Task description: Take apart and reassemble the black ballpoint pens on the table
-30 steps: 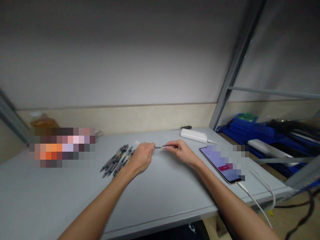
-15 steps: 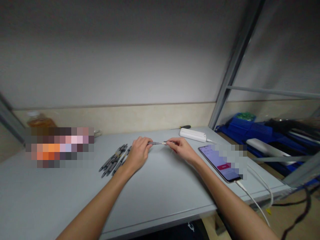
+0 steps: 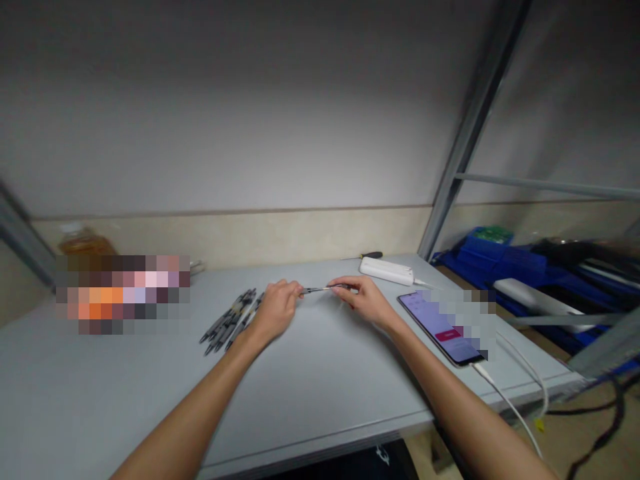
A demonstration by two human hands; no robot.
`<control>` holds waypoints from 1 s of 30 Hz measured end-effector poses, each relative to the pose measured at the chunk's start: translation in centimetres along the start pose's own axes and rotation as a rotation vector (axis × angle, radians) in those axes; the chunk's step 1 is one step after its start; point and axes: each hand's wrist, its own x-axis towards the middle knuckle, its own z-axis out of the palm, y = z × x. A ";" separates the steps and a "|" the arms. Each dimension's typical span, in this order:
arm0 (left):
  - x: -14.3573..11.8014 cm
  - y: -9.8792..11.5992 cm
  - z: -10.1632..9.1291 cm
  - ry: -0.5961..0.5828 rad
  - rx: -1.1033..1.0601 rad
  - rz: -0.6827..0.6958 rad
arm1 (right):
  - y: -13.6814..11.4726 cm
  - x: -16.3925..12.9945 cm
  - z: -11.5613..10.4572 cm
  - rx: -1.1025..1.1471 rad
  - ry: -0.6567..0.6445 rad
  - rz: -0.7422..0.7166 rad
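Observation:
A slim pen [image 3: 316,289] stretches between my two hands above the grey table, its thin metallic middle section bare. My left hand [image 3: 278,307] is closed round its left end. With thumb and fingers pinched, my right hand [image 3: 361,297] grips the dark right end. Whether the two ends are joined or separate parts, I cannot tell. Several grey and black pens [image 3: 231,321] lie in a loose bunch on the table beside my left wrist, partly hidden by it.
A phone [image 3: 445,330] with a white cable lies right of my right forearm. Behind it are a white power strip [image 3: 386,271] and a screwdriver [image 3: 372,255]. A bottle [image 3: 86,241] stands at the back left near a blurred patch. Blue bins [image 3: 483,250] sit beyond the metal frame.
My right fingers have shifted slightly left along the pen, and their grip looks a little different. The left hand stays nearly in place, still holding its end.

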 end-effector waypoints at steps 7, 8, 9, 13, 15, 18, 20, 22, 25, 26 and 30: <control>-0.2 0.1 0.0 0.155 -0.166 -0.059 | 0.8 0.5 0.1 0.127 0.098 0.074; -0.2 0.1 0.0 0.167 -0.172 -0.059 | 0.8 0.5 0.1 0.160 0.110 0.089; -0.2 0.1 -0.1 0.177 -0.175 -0.054 | 0.8 0.5 0.0 0.194 0.117 0.101; -0.1 0.2 -0.3 0.193 -0.182 -0.057 | 0.6 0.5 -0.1 0.300 0.126 0.134; -0.1 0.3 -0.4 0.178 -0.174 -0.065 | 0.5 0.5 -0.2 0.329 0.125 0.144; -0.1 0.4 -0.5 0.151 -0.162 -0.064 | 0.5 0.4 -0.3 0.351 0.105 0.158; -0.1 0.3 -0.5 0.147 -0.157 -0.075 | 0.4 0.4 -0.4 0.357 0.090 0.170; -0.1 0.2 -0.5 0.149 -0.153 -0.090 | 0.1 0.2 -0.4 0.365 0.085 0.173; -0.1 0.1 -0.5 0.155 -0.149 -0.098 | -0.2 0.1 -0.4 0.356 0.069 0.200; -0.1 0.1 -0.5 0.157 -0.150 -0.097 | -0.3 0.0 -0.3 0.339 0.057 0.219; 0.0 0.0 -0.4 0.167 -0.157 -0.083 | 0.1 0.1 -0.2 0.256 0.006 0.250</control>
